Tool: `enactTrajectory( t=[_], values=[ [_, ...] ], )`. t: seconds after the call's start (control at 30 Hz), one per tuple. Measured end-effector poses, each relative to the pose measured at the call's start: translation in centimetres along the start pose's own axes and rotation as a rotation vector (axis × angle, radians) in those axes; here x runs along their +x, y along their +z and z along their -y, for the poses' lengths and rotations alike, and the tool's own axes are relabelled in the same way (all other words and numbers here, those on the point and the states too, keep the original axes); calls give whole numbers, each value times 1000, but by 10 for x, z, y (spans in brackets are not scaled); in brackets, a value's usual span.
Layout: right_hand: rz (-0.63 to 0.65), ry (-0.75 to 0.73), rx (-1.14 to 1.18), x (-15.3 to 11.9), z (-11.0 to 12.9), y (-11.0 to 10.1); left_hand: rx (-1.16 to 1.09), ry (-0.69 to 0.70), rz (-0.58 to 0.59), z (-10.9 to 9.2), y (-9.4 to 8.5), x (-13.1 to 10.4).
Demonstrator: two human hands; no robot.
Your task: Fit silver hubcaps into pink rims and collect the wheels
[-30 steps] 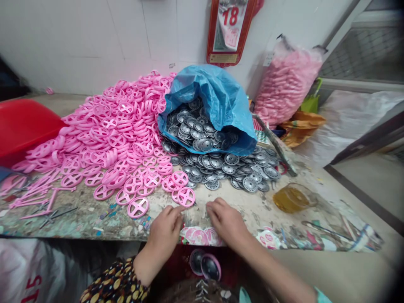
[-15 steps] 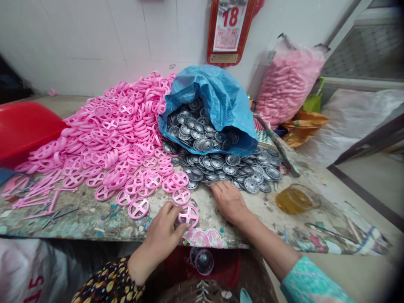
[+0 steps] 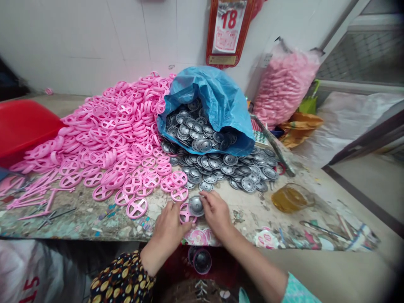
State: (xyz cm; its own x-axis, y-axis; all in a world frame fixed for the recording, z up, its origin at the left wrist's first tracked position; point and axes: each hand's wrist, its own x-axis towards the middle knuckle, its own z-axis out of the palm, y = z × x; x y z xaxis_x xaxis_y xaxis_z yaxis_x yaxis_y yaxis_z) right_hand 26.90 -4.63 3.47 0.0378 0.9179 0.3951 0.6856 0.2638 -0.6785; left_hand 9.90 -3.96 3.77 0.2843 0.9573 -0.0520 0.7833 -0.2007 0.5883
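Observation:
Near the table's front edge, my left hand [image 3: 172, 225] is closed around the left side of a pink spoked wheel ring [image 3: 187, 213]. My right hand [image 3: 217, 212] pinches a grey hubcap-like disc [image 3: 196, 205] by its right side, over the upper right of that ring. Whether disc and ring touch, I cannot tell. Behind my left hand spreads a big heap of pink wheel rings [image 3: 116, 139]. Loose grey discs [image 3: 230, 165] lie behind my right hand, and more fill an open blue plastic bag [image 3: 217, 92].
A cup of amber liquid [image 3: 291, 198] stands on the table to the right. Pink rods [image 3: 38, 194] and a red scoop-shaped container [image 3: 27, 126] are at the left. Below the table edge, assembled pink-rimmed discs [image 3: 202, 261] lie in a dark red container. A bag of pink parts [image 3: 284, 84] stands behind.
My right hand has come from the grey pile towards my left hand, bringing a grey disc over the pink ring. My left hand still grips the ring.

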Motion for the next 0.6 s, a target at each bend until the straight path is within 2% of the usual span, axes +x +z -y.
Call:
enactTrajectory(
  t=[0.1, 0.17, 0.3, 0.43, 0.6],
  values=[
    [122, -39, -84, -5, 13, 17, -20, -29, -9, 4, 3, 2],
    [128, -28, -122, -8, 18, 22, -36, -38, -18, 6, 4, 2],
    [222, 21, 37, -5, 20, 13, -206, -53, -74, 6, 4, -3],
    [317, 134, 171, 0, 21, -3, -561, -44, -9, 8, 1, -10],
    [375, 146, 123, -3, 26, -3, -591, 4, 31, 14, 2, -11]
  ],
)
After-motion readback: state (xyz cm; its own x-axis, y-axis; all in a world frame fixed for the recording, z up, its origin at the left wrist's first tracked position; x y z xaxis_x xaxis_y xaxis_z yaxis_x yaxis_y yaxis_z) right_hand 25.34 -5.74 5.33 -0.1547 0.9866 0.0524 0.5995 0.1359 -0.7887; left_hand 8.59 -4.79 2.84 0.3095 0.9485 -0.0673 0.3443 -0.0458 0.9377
